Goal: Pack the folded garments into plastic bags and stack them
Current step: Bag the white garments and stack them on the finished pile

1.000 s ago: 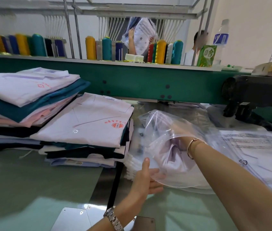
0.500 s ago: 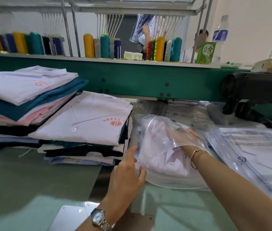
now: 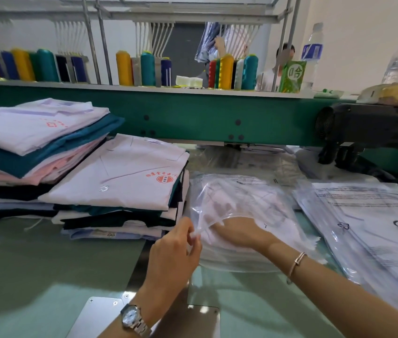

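Here the weak spot is the mouth of the clear crinkled plastic bag (image 3: 246, 201), which lies just to the right of the low stack of folded garments (image 3: 120, 181) topped by a white shirt with a red emblem. The left hand (image 3: 173, 250) pinches the bag's near lip between thumb and fingertips, just off the stack's front right corner, and holds it slightly raised. The right hand (image 3: 238, 231) reaches in through that opening. Its fingers (image 3: 220, 207) are straight and flat under the film, gripping nothing and pressing on the pale folded garment (image 3: 254, 215) that seems to sit inside. How squarely the garment lies I cannot tell through the glare.

The pinch is small and the film is thin, so the lip could slip free and the mouth collapse over the wrist. The thin gold-coloured bangle (image 3: 296, 262) could then catch the edge when the hand comes out. A palm dragged back over the cloth might rumple the fold or pull its near edge out of the opening. Air left inside would probably leave the pack puffy and prone to sliding once stacked. The bag also rests on other slick, filmy layers, so a sideways push could send it away from the stack toward the sheaf of flat printed plastic bags (image 3: 376, 228) further right.
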The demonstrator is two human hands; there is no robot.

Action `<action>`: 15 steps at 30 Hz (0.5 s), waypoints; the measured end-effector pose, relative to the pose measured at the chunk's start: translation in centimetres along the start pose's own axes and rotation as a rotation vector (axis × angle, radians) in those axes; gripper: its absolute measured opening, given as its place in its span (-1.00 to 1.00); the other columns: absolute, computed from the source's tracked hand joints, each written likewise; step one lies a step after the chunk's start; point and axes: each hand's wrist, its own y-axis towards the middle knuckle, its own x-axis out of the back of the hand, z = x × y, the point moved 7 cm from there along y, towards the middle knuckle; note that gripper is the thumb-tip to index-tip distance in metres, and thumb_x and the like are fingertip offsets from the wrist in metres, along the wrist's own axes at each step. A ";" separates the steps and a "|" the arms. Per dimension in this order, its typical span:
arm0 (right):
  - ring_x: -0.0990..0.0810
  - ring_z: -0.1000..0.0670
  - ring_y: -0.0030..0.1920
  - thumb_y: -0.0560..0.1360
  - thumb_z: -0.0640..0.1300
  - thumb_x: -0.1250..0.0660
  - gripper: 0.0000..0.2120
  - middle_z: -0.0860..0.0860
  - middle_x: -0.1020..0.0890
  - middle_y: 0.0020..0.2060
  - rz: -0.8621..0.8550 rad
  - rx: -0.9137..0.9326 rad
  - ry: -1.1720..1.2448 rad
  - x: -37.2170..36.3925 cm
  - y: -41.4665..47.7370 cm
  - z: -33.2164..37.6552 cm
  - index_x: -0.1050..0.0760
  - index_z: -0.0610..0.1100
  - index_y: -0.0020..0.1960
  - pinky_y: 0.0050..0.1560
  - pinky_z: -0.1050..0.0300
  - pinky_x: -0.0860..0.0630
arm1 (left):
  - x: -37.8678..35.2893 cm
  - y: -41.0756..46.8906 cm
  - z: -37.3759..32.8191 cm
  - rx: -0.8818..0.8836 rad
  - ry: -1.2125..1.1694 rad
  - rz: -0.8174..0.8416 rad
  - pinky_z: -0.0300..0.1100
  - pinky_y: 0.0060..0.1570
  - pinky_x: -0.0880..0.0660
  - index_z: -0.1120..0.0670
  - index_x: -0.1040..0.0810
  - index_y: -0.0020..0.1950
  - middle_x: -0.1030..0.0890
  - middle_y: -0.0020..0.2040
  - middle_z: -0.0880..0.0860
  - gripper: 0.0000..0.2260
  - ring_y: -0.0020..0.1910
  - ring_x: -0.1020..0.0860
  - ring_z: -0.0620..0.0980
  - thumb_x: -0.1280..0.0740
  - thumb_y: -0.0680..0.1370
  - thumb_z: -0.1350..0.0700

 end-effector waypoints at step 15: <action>-0.38 -0.11 0.27 0.52 0.31 0.16 -0.41 -0.04 -0.34 0.38 -0.175 0.369 -0.444 -2.6 -0.3 3.5 -0.28 0.02 0.38 0.26 -0.07 -0.34 | -0.1 -2.7 4.7 0.241 -0.141 0.140 -0.29 -0.18 -0.43 -0.01 -0.63 0.25 -0.57 -0.14 -0.12 -0.68 -0.43 -0.43 -0.18 -0.45 0.50 0.12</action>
